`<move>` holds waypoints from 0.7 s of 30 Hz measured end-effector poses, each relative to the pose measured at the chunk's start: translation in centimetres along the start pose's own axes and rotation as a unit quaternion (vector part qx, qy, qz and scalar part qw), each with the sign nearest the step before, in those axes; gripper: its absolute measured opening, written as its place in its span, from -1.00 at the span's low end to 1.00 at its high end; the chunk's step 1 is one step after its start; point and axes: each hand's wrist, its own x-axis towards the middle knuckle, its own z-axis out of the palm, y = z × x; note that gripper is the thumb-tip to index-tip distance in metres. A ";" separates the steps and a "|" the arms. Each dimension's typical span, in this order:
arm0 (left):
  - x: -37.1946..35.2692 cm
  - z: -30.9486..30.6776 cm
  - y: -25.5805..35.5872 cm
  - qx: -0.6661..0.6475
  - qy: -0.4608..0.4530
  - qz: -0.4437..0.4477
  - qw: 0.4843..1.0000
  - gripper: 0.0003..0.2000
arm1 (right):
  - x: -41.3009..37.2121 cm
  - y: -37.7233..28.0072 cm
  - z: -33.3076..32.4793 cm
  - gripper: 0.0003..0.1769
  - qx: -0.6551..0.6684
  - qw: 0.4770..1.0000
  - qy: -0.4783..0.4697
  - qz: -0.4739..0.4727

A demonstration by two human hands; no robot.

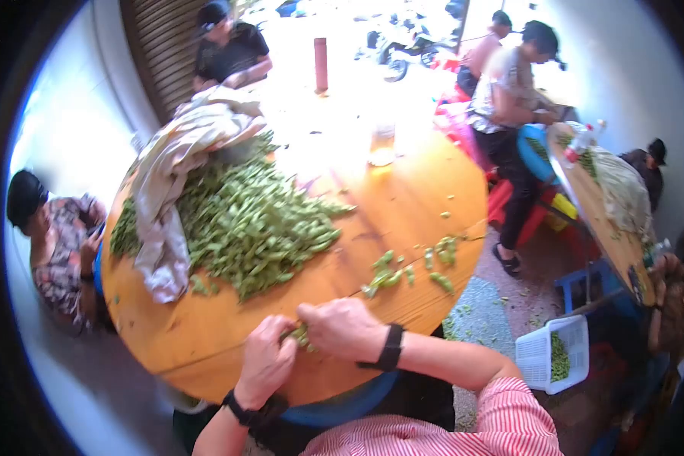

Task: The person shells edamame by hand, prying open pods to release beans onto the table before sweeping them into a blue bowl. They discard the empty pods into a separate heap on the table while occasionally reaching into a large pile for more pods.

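Since those soybean pods look light and springy, their tips suit a soft pinch, nipped in the left hand over the wooden table, the right hand curled alongside, its hold hidden

There are two bare hands, two black wristbands, two wooden tabletops, two pale cloths, one large heap of green bean pods, one drinking glass, one white plastic basket and at least five other people.

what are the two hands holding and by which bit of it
A green pod, pinched between the fingers of the left hand and right hand; which part each grips can't be told.
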 end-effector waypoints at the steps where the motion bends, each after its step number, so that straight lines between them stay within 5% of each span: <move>1: 0.2 0.0 0.0 -0.010 -0.004 0.022 1.000 -0.83 | 0.0 -0.1 0.0 -0.82 -0.005 1.000 0.001 -0.001; 12: 0.1 0.3 -0.5 -0.045 0.007 -0.061 0.997 -0.86 | -0.3 0.0 0.6 -0.84 -0.019 0.999 0.020 -0.031; 21: -0.6 0.4 0.8 -0.028 0.017 -0.034 0.999 -0.86 | -0.6 0.0 0.3 -0.83 0.017 0.999 0.035 -0.020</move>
